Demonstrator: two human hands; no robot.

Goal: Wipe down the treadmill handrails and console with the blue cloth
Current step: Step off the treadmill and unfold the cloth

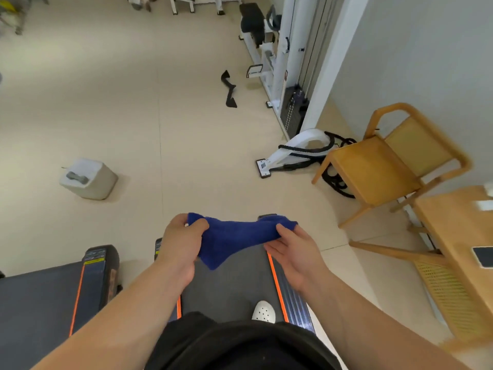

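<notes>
Beige tiled floor (133,102), pale wall (426,62), wooden chair (386,161), wooden table (458,236), white gym machine (288,62)

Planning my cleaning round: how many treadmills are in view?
2. One treadmill runs beneath the person's feet, under the blue cloth; a second treadmill sits beside it at lower left. More may lie outside the frame.

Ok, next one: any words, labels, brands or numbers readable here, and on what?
No text here can be read.
Yellow-and-black sticker on the neighbouring treadmill: too blurred.
Square code label on the white machine: too small.
Red tag on the white frame: too small.
Blue cloth: no print shows.
</notes>
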